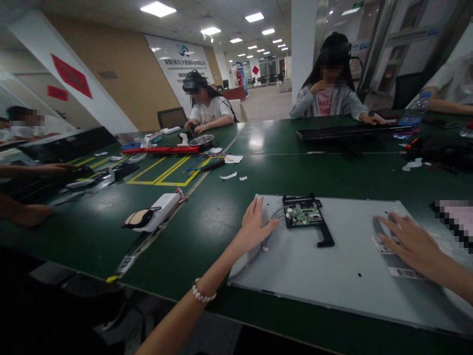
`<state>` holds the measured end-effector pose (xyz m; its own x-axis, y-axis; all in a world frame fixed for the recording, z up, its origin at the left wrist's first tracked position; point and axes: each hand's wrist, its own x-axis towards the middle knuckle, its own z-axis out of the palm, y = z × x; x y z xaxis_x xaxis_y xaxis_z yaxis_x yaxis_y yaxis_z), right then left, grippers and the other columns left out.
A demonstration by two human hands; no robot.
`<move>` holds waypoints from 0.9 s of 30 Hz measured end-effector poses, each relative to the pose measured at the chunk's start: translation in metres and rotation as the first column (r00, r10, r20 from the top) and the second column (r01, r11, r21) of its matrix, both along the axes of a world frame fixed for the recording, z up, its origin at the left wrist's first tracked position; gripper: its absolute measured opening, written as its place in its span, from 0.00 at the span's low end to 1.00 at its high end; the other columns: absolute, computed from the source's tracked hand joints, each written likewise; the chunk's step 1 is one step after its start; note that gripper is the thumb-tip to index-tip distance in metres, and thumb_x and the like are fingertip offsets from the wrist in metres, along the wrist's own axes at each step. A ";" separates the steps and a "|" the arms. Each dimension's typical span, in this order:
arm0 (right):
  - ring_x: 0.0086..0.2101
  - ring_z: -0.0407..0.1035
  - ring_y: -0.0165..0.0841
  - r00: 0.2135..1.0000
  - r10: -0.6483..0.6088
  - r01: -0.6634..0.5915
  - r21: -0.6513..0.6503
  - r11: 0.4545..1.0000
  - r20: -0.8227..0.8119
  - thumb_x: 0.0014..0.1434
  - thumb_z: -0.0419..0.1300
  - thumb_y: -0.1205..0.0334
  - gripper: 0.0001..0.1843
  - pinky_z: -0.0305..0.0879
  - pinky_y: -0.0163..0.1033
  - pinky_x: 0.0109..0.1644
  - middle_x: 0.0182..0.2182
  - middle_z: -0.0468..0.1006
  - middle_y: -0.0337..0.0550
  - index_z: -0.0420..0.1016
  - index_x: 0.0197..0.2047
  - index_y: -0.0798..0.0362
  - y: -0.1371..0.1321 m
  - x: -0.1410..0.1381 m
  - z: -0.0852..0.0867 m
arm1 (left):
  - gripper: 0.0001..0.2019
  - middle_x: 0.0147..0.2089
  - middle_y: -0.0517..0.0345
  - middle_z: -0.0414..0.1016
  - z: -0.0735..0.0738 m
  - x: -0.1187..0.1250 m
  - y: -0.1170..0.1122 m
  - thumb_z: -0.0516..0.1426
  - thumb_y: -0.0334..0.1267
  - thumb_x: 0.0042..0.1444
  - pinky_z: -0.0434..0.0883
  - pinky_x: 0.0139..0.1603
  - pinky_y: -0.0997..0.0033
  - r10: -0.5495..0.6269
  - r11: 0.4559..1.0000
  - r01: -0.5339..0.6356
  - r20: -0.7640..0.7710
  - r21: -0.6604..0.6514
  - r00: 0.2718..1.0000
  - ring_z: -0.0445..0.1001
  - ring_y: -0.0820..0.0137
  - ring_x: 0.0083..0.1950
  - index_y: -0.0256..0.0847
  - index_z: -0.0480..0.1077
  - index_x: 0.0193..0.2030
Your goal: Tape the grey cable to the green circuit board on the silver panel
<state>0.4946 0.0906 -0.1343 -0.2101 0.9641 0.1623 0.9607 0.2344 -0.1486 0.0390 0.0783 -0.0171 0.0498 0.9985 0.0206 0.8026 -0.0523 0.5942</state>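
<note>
A large pale grey flat panel (306, 276), like the back of a display, lies on the green table in front of me. Near its far edge sits a green circuit board (303, 216) in a black bracket (325, 241). Grey cables (266, 241) run from the board toward the panel's left side. My left hand (254, 227) rests at the left edge beside these cables, fingers stretched out and holding nothing. Over white labels (406, 272) on the right part of the panel, my right hand (410, 241) lies spread, also with nothing in it.
A white power bank-like box (158, 212) lies to the left by the table seam. Paper scraps (233, 159) and coloured wires (199, 165) are farther back. Across the table, people sit near a long black bar (332, 133) and a plastic bottle (414, 116). Another person's arm (25, 209) reaches in at left.
</note>
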 end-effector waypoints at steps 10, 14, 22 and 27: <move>0.65 0.46 0.58 0.999 0.017 -0.017 0.004 1.000 -0.045 0.63 0.43 0.40 0.34 0.51 0.70 0.60 0.69 0.49 0.48 0.54 0.69 0.43 -0.006 -0.014 0.011 | 0.59 0.74 0.39 0.38 0.013 0.041 0.035 0.68 0.41 0.35 0.41 0.71 0.48 -0.333 0.934 0.350 0.177 -0.073 0.926 0.33 0.50 0.74 0.39 0.40 0.72; 0.65 0.46 0.58 0.998 0.020 -0.020 0.005 1.000 -0.060 0.63 0.43 0.40 0.35 0.51 0.69 0.61 0.70 0.49 0.48 0.54 0.69 0.44 -0.009 -0.017 0.016 | 0.59 0.71 0.35 0.43 0.009 0.041 0.043 0.68 0.38 0.34 0.44 0.71 0.50 -0.312 0.942 0.328 0.179 -0.071 0.933 0.43 0.48 0.72 0.33 0.42 0.71; 0.65 0.46 0.58 0.998 0.013 -0.014 -0.014 1.000 -0.068 0.63 0.45 0.42 0.34 0.52 0.68 0.61 0.70 0.49 0.47 0.54 0.69 0.44 -0.010 -0.013 0.018 | 0.60 0.68 0.36 0.45 0.009 0.071 0.024 0.68 0.38 0.34 0.50 0.70 0.50 -0.428 0.895 0.443 0.186 -0.051 0.885 0.49 0.46 0.69 0.33 0.39 0.71; 0.65 0.46 0.57 0.998 0.011 -0.012 -0.027 1.000 -0.064 0.64 0.42 0.41 0.34 0.51 0.67 0.62 0.70 0.48 0.47 0.54 0.69 0.44 -0.011 -0.012 0.021 | 0.59 0.70 0.40 0.44 0.003 0.082 0.012 0.67 0.40 0.36 0.49 0.70 0.46 -0.468 0.870 0.490 0.221 -0.052 0.856 0.44 0.44 0.71 0.40 0.38 0.72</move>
<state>0.4827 0.0800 -0.1135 -0.2112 0.9660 0.1493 0.9464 0.2403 -0.2157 0.1208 0.0904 -0.0137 0.5283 0.8488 -0.0205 0.5613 -0.3310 0.7585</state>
